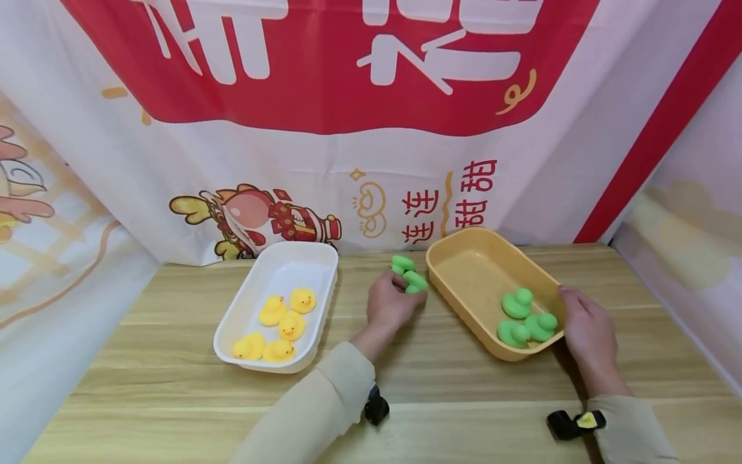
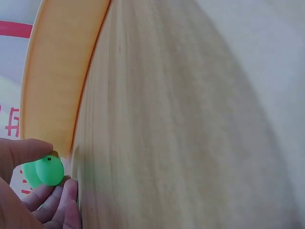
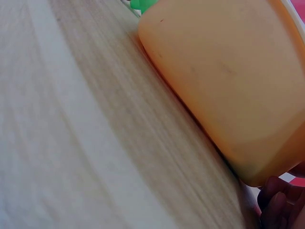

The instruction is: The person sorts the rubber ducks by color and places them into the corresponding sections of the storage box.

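Observation:
My left hand (image 1: 394, 301) pinches a green rubber duck (image 1: 415, 281) between thumb and fingers, just left of the tan plastic basin (image 1: 464, 309). Right behind it sits another green duck (image 1: 402, 263). In the left wrist view the thumb lies over the held duck (image 2: 50, 170) and the fingers below it. With my right hand (image 1: 591, 335) I grip the basin's right rim; in the right wrist view the fingertips (image 3: 274, 191) show at a lower corner of the basin (image 3: 224, 81). Three green ducks (image 1: 527, 316) lie together at the basin's near end.
A white plastic basin (image 1: 237, 303) with several yellow rubber ducks (image 1: 291, 325) stands on the left of the wooden table (image 1: 440, 399). A printed cloth (image 1: 371, 154) hangs behind the table, with more cloth along both sides.

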